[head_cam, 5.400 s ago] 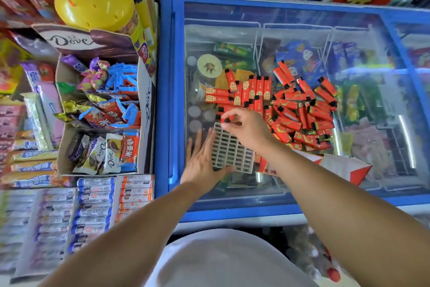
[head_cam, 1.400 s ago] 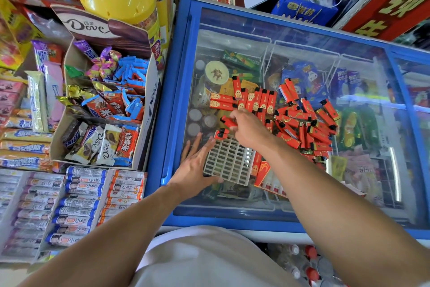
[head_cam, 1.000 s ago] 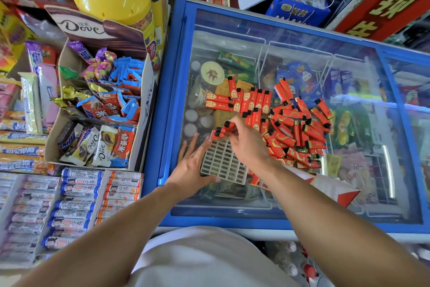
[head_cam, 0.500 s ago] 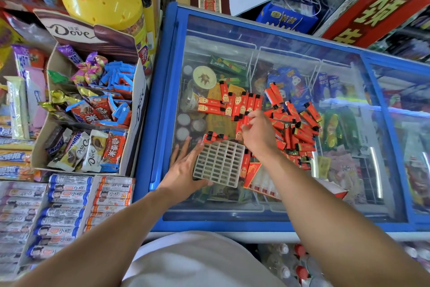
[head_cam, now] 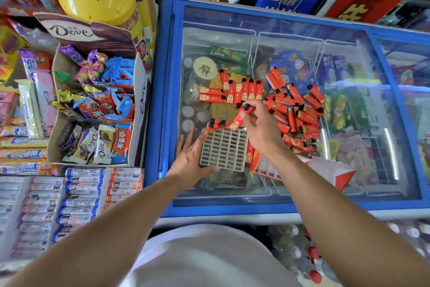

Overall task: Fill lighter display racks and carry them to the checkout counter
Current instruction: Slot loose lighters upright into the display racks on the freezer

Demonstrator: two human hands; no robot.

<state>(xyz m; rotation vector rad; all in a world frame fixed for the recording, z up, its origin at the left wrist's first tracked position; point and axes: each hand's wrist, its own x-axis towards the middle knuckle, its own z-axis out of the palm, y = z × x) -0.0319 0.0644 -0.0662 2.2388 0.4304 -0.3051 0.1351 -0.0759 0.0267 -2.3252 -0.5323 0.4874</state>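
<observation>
Since half a second ago: right hand (head_cam: 261, 127) back from the pile (head_cam: 297, 114), now with one red lighter (head_cam: 242, 116) pinched between thumb and fingertips, tilted, black cap up and away, just above the far edge of the rack (head_cam: 223, 150). Two lighters (head_cam: 216, 124) already seated in the far-left corner of the rack, only caps and a little red showing. Left hand (head_cam: 189, 157) flat, fingers straight and spread, pressed against the left side of the rack, thumb along its near edge; rack lying on the glass lid of the freezer (head_cam: 279, 26).

For a good insertion, probably best to:
- turn the lighter upright before lowering, bottom end first, cap up like the two seated ones;
- aim for the empty cell just right of those two, to fill the far row in order;
- keep the left palm firm, because the rack may slide on smooth glass;
- push down only when the bottom is inside the cell walls, otherwise possible jam on the grid bars.

Most cells of the rack empty; filling hardly started, carrying to the counter not yet near.
</observation>
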